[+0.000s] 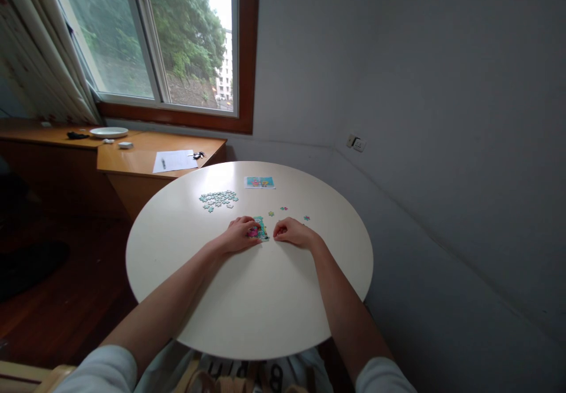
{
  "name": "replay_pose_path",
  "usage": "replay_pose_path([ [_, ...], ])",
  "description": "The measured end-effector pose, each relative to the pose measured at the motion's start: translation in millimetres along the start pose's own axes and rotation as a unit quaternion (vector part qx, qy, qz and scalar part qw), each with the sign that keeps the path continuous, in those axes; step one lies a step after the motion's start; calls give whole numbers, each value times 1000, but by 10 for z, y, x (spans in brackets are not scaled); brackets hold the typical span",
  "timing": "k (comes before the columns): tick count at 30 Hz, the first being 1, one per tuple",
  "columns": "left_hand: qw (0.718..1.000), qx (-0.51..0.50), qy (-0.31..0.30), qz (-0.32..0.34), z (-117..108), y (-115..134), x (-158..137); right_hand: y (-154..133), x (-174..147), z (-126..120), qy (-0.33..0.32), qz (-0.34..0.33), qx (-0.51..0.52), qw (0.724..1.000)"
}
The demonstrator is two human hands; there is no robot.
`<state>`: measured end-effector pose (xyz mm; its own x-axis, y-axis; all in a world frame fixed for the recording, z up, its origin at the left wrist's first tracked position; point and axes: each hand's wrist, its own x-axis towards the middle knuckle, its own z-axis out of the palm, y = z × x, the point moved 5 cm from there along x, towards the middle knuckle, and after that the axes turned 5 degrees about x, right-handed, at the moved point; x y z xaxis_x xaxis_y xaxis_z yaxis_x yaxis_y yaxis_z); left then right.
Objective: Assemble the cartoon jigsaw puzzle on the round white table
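Note:
A partly joined jigsaw puzzle (262, 228), green with a pink figure, lies flat near the middle of the round white table (247, 298). My left hand (239, 233) holds it at its left side, thumb and forefinger curved over it and covering part of the picture. Just off its right edge is my right hand (292, 232), its fingers pinched together and low over the tabletop. Whatever those fingertips hold, if anything, is hidden. Loose pieces lie beyond my right hand: a yellowish puzzle piece (271, 213), a pink-and-green one (284, 208) and a bluish one (306, 218).
Several loose puzzle pieces (219, 199) form a pile at the left back. A printed picture card (259, 183) lies at the table's far side. Beyond stands a wooden desk (177, 139) with a white plate (108, 132), a paper sheet (172, 161) and keys (198, 155).

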<state>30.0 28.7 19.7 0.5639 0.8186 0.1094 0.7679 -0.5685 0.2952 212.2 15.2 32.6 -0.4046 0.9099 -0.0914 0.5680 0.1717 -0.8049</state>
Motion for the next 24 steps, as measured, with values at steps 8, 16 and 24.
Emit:
replay_pose_path([
  [8, 1000, -5, 12, 4, 11, -16, 2, -39, -17, -3, 0, 0, -4, 1000],
  [16, 1000, -10, 10, 5, 7, -8, 2, 3, 39, -77, 94, 10, -53, 994],
  [24, 1000, -10, 13, 3, 31, -26, 14, 10, 41, -75, 94, 10, -55, 994],
])
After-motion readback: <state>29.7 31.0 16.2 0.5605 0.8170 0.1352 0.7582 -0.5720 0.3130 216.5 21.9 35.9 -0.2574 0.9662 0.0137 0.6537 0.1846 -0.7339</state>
